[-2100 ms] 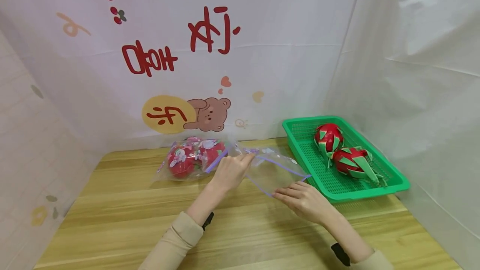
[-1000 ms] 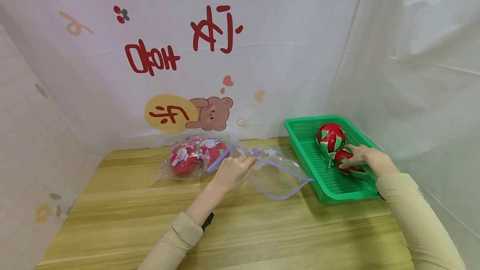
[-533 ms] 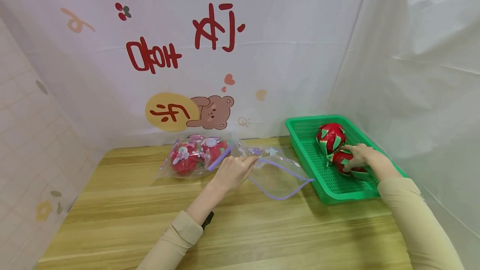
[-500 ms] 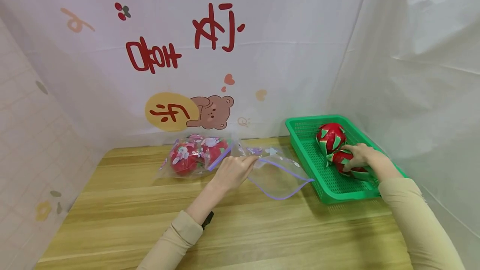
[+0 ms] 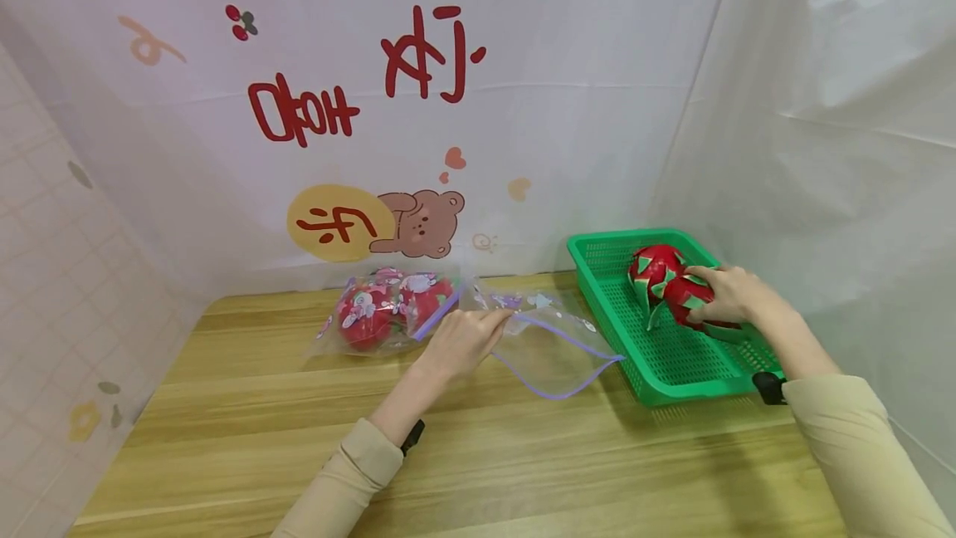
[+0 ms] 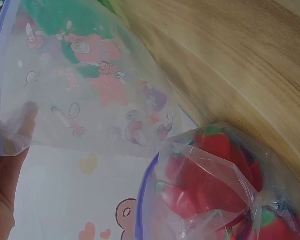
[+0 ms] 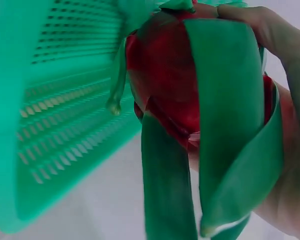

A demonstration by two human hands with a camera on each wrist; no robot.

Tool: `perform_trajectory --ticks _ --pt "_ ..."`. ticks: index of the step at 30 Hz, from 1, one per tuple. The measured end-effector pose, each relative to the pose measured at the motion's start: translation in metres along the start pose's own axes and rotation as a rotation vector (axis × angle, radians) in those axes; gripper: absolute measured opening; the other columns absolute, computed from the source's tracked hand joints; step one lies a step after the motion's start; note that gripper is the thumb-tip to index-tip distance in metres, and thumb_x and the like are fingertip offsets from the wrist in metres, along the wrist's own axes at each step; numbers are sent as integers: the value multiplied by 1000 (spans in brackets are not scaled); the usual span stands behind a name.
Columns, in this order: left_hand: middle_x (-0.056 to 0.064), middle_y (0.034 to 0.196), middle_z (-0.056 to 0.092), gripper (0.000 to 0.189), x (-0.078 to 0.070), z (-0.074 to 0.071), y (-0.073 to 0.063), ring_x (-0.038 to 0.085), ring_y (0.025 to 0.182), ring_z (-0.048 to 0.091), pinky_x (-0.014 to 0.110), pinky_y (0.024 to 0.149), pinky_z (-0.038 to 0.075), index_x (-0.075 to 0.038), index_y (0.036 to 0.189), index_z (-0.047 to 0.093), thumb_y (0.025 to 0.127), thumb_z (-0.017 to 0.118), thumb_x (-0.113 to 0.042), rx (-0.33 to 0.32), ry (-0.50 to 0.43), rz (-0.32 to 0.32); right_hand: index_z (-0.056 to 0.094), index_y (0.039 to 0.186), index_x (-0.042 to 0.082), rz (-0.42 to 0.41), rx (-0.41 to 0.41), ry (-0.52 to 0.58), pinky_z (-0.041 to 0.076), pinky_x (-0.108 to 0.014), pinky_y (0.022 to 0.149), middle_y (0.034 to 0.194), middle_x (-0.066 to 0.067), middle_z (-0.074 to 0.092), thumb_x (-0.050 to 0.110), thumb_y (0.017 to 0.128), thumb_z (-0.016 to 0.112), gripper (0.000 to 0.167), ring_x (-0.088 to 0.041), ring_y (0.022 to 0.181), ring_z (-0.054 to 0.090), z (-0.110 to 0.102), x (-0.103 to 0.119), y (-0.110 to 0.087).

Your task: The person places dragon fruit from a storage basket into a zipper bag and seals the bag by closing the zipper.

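My left hand (image 5: 466,343) pinches the upper left corner of a clear zip bag (image 5: 556,355) with a purple seal; the bag's mouth gapes toward me. In the left wrist view the thumb and fingers hold the bag (image 6: 105,95) at its edge. My right hand (image 5: 735,297) grips a red dragon fruit (image 5: 685,297) with green scales, over the green basket (image 5: 650,393). In the right wrist view this dragon fruit (image 7: 165,70) fills the middle, fingers curled round its far side. A second dragon fruit (image 5: 656,266) lies behind it in the basket.
A filled zip bag (image 5: 366,314) of red fruit sits at the back left of the wooden table (image 5: 299,438), just beside the left hand. A white printed curtain (image 5: 538,106) stands behind the table and along both sides.
My right hand has let go of the bag's edge, reached into the basket, taken hold of the nearer dragon fruit and raised it slightly. The left hand stays at the bag's corner.
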State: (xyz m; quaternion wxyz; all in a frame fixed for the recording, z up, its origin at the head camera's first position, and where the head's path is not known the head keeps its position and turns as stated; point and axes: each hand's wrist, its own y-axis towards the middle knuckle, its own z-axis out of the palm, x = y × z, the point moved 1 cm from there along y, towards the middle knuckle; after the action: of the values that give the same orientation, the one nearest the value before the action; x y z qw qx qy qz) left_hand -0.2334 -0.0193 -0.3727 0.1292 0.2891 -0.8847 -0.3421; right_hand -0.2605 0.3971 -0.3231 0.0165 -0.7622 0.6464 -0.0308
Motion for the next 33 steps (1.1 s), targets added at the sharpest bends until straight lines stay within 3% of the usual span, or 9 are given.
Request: perform_trajectory --ticks 5,11,22,28,33 --pt "-1 67 70 15 1 0 0 -2 47 25 12 41 24 -8 101 71 88 63 -8 -15 6 1 42 138 7 -36 -107 -27 47 -64 76 127 -37 47 43 75 73 78 -56 102 52 -18 22 -14" --pt "-2 61 66 15 1 -1 0 -2 47 22 12 41 19 -8 100 70 87 63 -7 -47 28 10 47 136 17 -73 -279 24 50 -54 65 125 -24 50 40 73 76 73 -51 97 52 -31 69 -39" --pt "-5 50 50 13 2 -1 5 -1 48 16 11 44 10 -3 97 69 86 62 -4 -105 4 -18 51 135 23 -282 -593 80 54 -48 60 128 -12 54 33 58 87 85 -35 98 53 -22 151 -78" --pt "-4 49 51 10 1 0 6 0 47 18 11 43 12 -3 94 69 87 61 -4 -111 -2 -48 51 135 24 -382 -646 103 56 -43 61 128 -11 54 37 55 87 89 -31 106 52 -4 183 -91" --pt "-4 48 50 13 -1 0 8 0 47 19 12 43 11 -3 96 70 89 60 -5 -113 -7 -71 52 134 26 -408 -639 107 55 -34 57 130 -8 54 42 53 87 90 -27 105 53 15 201 -98"
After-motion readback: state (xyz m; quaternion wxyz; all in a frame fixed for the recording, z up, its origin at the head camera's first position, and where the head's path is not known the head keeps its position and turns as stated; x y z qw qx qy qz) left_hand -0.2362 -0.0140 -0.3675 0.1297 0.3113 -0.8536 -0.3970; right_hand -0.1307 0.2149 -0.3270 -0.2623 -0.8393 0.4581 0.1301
